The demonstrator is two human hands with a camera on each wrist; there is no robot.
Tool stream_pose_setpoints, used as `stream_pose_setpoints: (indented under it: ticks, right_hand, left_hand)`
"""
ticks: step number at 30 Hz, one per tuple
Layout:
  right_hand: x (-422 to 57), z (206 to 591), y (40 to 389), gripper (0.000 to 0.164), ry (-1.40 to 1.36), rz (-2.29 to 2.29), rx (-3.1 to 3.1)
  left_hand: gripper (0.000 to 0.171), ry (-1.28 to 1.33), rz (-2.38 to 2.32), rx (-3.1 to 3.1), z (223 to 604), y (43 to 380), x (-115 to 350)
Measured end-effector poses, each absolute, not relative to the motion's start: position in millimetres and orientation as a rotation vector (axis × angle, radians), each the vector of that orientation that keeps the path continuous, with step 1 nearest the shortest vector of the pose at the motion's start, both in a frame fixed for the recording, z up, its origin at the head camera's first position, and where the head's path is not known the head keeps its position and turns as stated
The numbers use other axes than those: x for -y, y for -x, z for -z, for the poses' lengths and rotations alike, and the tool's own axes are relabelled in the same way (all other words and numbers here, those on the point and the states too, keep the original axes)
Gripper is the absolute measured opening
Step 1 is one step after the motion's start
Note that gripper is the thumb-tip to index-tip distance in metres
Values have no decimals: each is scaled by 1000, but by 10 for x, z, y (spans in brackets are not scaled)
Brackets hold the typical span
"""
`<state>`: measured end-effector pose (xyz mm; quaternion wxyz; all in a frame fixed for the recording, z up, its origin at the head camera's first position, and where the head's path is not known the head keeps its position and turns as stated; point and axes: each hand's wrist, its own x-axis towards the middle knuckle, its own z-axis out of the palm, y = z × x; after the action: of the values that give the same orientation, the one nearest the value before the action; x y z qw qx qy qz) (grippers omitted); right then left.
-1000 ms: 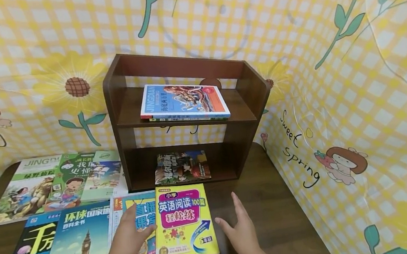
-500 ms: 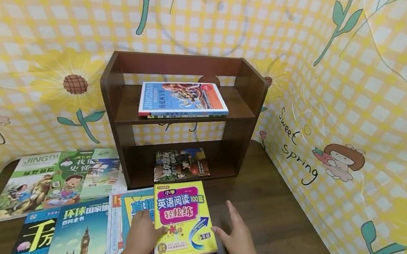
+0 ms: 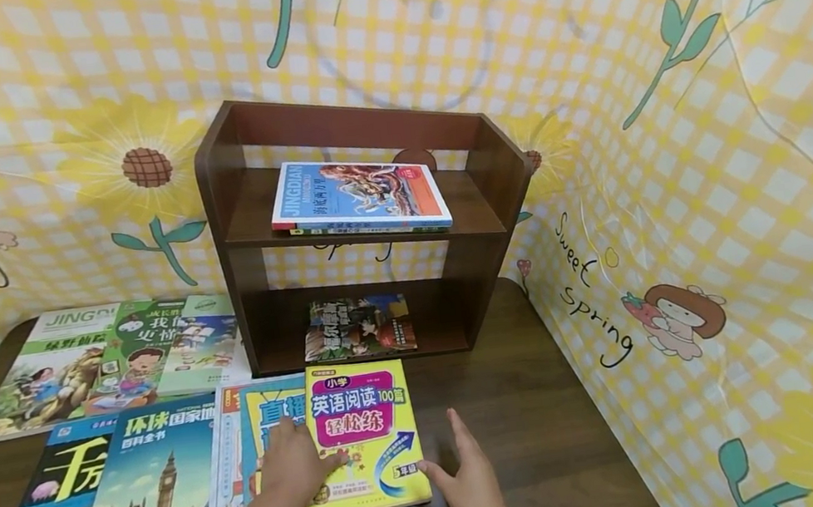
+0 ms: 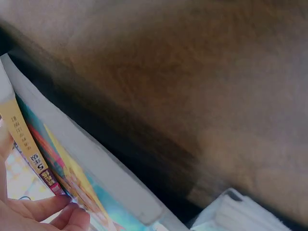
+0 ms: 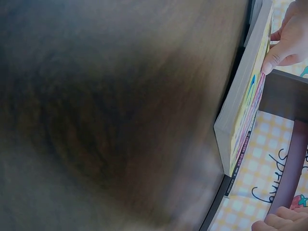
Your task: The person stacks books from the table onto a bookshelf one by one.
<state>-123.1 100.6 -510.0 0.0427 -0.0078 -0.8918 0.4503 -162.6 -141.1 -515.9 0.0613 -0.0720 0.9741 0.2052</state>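
A yellow English reading workbook (image 3: 365,484) lies face up in front of the small bookshelf, partly over a blue book (image 3: 269,407) on its left. My left hand (image 3: 292,471) pinches the workbook's left side, thumb on the cover and fingers at the spine (image 4: 24,139). The left wrist view shows those fingertips (image 4: 60,199) right at the spine, with the blue book beside it. My right hand (image 3: 470,476) is at the workbook's right edge, fingers extended and thumb tip right at the edge; the right wrist view shows only part of this hand (image 5: 284,220).
The brown two-tier bookshelf (image 3: 368,249) has a blue-covered book (image 3: 362,192) atop others on its upper shelf and a dark-covered book (image 3: 358,326) below. Several books, including one with a clock tower (image 3: 147,484), cover the left of the table (image 3: 529,407). Patterned cloth stands behind.
My left hand has moved right and its thumb now lies over the workbook's cover. The right hand has come slightly left, to the workbook's edge. The view has shifted a little.
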Motion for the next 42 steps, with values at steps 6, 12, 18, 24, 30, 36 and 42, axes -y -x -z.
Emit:
stream_pose_setpoints:
  ticks: [6, 12, 18, 24, 30, 36, 42]
  right_hand:
    - [-1031, 5132, 1223, 84, 23, -1387, 2724]
    - [-1068, 5171, 1220, 83, 2, -1421, 2698]
    - [-1093, 5167, 1192, 83, -31, -1433, 2662]
    - [-1110, 5178, 1164, 84, -16, -1439, 2656]
    - [-1126, 5205, 1161, 85, 22, -1450, 2672]
    - [-1154, 5209, 1170, 83, 83, -1463, 2681]
    - [-1176, 5222, 1174, 83, 95, -1462, 2678]
  left_hand:
    - [85, 211, -682, -2955, 5192, 1602, 1392]
    - [72, 260, -837, -3003, 5229, 1567, 1343]
    - [70, 397, -899, -2956, 5175, 1591, 1285]
    - [67, 479, -910, -2878, 5144, 1615, 1274]
    - [71, 508, -952, -2828, 5149, 1621, 1302]
    - [75, 578, -1113, -2722, 5155, 1624, 1322]
    - [81, 593, -1261, -2606, 5131, 1633, 1348]
